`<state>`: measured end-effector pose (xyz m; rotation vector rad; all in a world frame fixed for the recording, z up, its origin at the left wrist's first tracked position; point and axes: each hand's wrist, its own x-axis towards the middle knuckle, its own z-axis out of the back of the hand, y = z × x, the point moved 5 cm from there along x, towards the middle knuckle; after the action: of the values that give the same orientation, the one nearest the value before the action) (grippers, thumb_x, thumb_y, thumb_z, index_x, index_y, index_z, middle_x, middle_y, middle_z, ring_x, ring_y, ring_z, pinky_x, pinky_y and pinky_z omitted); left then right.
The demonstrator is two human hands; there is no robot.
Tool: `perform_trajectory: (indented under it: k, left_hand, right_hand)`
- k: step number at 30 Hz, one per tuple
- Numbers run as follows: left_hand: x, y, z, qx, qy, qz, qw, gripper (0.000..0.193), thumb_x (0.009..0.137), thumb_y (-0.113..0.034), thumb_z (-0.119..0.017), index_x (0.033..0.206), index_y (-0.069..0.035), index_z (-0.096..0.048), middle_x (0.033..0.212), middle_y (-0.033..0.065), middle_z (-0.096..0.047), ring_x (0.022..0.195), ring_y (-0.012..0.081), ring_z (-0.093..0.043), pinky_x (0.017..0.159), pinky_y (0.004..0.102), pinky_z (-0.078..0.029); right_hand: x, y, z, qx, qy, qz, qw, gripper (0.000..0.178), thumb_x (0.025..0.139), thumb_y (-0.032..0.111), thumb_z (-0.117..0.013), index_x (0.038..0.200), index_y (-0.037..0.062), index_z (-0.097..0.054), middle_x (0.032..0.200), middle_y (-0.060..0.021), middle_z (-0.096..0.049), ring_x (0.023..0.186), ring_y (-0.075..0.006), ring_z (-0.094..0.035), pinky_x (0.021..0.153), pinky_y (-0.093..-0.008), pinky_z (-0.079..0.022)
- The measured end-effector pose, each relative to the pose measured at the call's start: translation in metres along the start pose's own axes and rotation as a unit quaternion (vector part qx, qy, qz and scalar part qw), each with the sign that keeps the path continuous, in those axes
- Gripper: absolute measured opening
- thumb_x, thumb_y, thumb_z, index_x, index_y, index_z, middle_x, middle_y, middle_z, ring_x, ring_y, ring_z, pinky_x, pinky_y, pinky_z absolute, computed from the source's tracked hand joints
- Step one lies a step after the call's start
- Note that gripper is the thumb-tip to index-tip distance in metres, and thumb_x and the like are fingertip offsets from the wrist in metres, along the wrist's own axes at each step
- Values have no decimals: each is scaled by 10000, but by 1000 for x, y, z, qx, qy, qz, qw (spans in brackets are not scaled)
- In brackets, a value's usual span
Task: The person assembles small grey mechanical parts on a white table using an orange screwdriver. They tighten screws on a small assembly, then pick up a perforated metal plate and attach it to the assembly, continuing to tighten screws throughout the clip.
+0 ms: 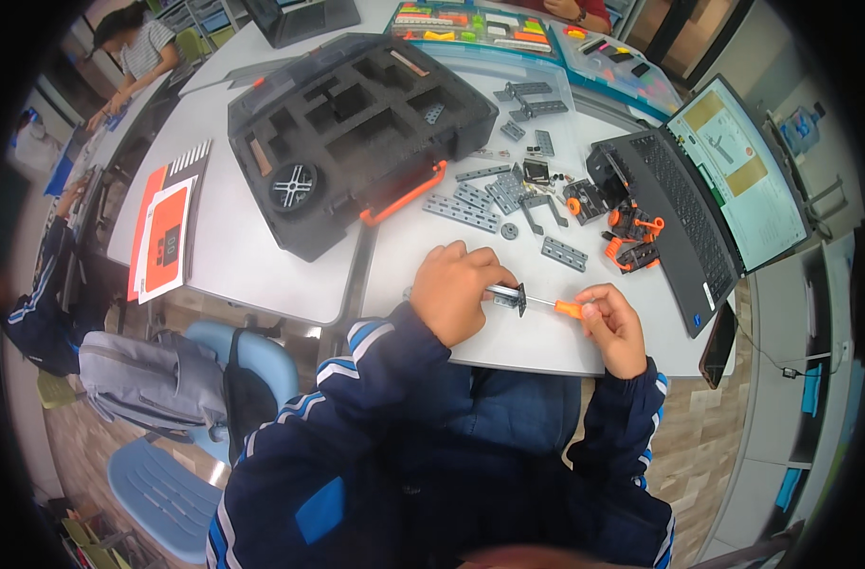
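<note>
At the near edge of the white desk [262, 275], two hands at work: left hand [459, 289] curled shut around one small grey bracket piece [513, 299], right hand [612, 327] pinched closed on the orange handle of one screwdriver [551, 304], its thin shaft running level and leftward into the piece, just above the desk's front edge. Beyond the hands, a loose scatter of grey beams and plates [494, 194], roughly a dozen, too overlapped for an exact count. Just right of them, two small orange-and-black assemblies [631, 237], side by side, touching the edge of one open laptop [712, 190] with a lit screen. Farther left, one open black case [356, 123] with foam cut-outs, one orange handle, and one spoked wheel [293, 186] seated in a corner pocket. One red-and-white booklet [164, 237] at the left end of the desk. Two clear sorting trays [508, 33] of coloured parts along the far side. Below left, one grey backpack [153, 379] on one blue chair [167, 484]. One dark phone [718, 346] at the right corner, by the laptop.
</note>
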<state>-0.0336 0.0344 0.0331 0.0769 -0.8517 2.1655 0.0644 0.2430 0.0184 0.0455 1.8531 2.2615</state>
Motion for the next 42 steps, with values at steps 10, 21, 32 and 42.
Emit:
perform_trajectory:
  k: [10,21,32,42]
  left_hand:
    - [0,0,1,-1,8,9,1000,373,687,52,-668,961,-195,-725,879,-33,-616,784,230,-510,750,342,-402]
    - [0,-1,1,9,-9,6,1000,377,664,50,-684,945,-199,-723,874,-31,-610,789,225,-513,762,337,-409]
    - [0,-2,1,18,-12,13,1000,381,659,55,-686,938,-202,-724,849,-24,-595,793,222,-515,763,335,-406]
    - [0,-2,0,17,-16,14,1000,372,665,50,-686,930,-208,-725,829,-18,-588,790,223,-519,752,335,-403]
  right_hand:
    - [-18,18,-7,-307,-184,253,899,197,726,-47,-725,917,-5,-695,833,-124,-647,717,-216,-629,615,-281,-504]
    - [-12,18,-5,-282,-162,246,913,199,740,-54,-712,935,-23,-682,874,-128,-672,699,-184,-616,602,-254,-482]
    - [-4,9,0,-229,-106,103,962,148,805,51,-676,935,-19,-687,805,-150,-677,605,-203,-605,580,-274,-465]
    - [-1,6,0,-218,-90,80,968,144,820,45,-644,935,-33,-683,794,-146,-670,584,-174,-564,565,-273,-440]
